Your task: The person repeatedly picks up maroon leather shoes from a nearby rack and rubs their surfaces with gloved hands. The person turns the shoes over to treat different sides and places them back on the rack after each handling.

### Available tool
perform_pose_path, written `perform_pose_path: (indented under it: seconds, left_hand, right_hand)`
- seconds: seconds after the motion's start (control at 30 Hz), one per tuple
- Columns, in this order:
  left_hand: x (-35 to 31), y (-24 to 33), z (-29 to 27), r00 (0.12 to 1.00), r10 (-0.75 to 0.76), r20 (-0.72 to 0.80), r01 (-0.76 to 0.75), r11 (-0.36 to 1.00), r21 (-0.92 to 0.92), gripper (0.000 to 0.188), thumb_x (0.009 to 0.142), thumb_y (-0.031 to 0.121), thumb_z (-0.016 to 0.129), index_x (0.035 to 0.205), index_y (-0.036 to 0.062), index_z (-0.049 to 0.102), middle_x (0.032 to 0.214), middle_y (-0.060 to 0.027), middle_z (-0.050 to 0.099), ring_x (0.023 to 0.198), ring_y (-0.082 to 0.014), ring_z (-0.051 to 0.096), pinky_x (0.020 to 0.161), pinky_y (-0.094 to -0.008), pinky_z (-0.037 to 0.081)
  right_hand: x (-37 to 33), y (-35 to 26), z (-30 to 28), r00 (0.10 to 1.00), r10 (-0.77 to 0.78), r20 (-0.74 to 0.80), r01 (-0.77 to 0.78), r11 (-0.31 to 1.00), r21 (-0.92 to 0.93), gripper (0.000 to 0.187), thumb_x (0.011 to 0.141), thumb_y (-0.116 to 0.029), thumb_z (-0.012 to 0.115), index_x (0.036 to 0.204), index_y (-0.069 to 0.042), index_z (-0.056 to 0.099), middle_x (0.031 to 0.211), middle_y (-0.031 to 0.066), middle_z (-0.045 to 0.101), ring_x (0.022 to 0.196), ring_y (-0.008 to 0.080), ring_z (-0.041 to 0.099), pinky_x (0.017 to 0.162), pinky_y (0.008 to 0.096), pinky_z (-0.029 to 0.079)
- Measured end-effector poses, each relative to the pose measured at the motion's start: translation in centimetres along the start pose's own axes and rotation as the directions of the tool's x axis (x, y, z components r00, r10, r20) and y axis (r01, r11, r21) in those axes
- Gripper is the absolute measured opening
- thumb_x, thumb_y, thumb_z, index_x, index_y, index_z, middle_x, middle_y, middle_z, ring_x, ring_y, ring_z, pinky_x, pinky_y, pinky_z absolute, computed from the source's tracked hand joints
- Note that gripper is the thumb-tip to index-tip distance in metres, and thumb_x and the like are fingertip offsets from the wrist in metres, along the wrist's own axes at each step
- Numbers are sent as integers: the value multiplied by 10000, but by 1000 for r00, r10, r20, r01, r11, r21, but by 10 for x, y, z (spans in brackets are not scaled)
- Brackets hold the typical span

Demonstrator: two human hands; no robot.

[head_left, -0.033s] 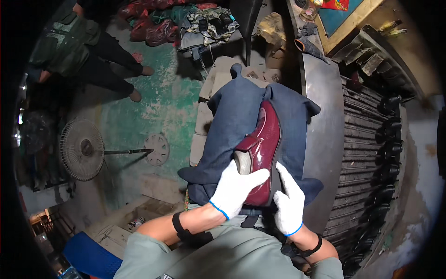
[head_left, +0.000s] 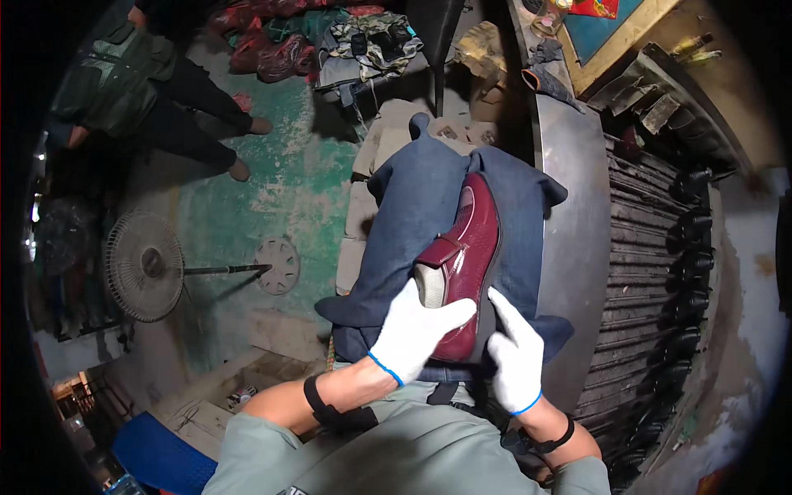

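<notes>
A dark red loafer point(head_left: 477, 239) lies lengthwise across my lap, toe pointing away and its sole edge turned to the right. My left hand point(head_left: 417, 326), in a white knit glove with a blue cuff, grips it at the heel end. The thumb presses on the outer heel side while the other fingers are partly hidden by the opening, where a pale lining shows. Close to the dark sole on the right is my right hand point(head_left: 516, 363), gloved the same way. Its index finger is stretched along the sole edge and its thumb stands apart; I cannot tell how firmly it touches.
Dark blue cloth point(head_left: 417, 198) covers my legs. To the right runs a metal ledge point(head_left: 573, 214) beside a slatted rack point(head_left: 648, 272) with several dark shoes along it. A standing fan point(head_left: 148, 264) is at left, with a person point(head_left: 157, 99) beyond it. Red bags point(head_left: 285, 58) lie at the back.
The loafer has rolled slightly, so that more of its upper faces up and less of its sole edge shows. My right hand has shifted a little; my left hand keeps its hold.
</notes>
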State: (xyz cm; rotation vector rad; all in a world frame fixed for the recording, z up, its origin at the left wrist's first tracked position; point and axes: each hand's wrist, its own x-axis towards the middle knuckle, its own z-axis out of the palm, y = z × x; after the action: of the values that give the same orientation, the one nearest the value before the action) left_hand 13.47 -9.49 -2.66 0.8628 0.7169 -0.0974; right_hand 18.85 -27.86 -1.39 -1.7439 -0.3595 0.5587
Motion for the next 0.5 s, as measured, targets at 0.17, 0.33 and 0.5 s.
perform_pose_path:
  seconds: [0.17,0.33,0.5]
  left_hand:
    - [10,9,-22,1000,8,30,-14,982,186,577,920,142,893,1425,-7,657,1292,-75,754,1120,-154,712,992,-338,586]
    - [12,11,-35,998,-35,42,25,978,208,613,931,166,889,1468,7,642,1303,-62,749,1142,-154,697,1035,-347,567]
    - [23,12,-42,997,-64,47,56,986,158,674,922,163,895,1513,12,609,1354,-77,736,1175,-171,692,1054,-364,566]
  right_hand:
    - [69,47,5,967,37,-251,124,793,596,737,1221,-461,380,1675,119,388,1759,264,400,1634,378,397,1366,463,312]
    - [137,45,32,973,65,-221,113,701,704,854,1208,-613,200,1742,49,285,1830,196,296,1693,305,281,1404,426,185]
    - [145,41,73,945,20,-326,136,884,448,766,1223,-572,182,1791,-61,227,1846,160,275,1689,295,289,1400,419,184]
